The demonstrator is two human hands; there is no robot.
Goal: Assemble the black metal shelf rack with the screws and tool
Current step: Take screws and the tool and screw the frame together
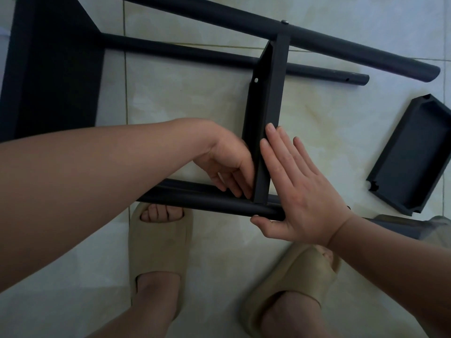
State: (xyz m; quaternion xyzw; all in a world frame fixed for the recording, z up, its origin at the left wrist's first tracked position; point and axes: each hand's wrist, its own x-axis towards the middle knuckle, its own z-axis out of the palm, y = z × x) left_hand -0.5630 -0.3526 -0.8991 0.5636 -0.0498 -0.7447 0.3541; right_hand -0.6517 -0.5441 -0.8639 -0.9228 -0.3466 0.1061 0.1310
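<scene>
Pale tiles underlay the central black shelf tray (264, 113). Right hand (300, 191) pressed flat against it; left hand (227, 164) curled at its six o'clock corner, grip unclear. Unscrewed, it might slip off the tube (195, 198).

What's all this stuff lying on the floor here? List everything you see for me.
poles: at least three, black, lying across the floor
upright shelf tray: one, black, standing between the poles
large panel: one, black, far left
loose tray: one, black, floor at right
screw: one, silvery, on the far pole
floor tiles: pale, underneath everything
slippers: two, beige, worn, bottom of view
left hand: one, fingers at the upright tray's lower corner
right hand: one, flat against that tray, thumb under near pole
</scene>
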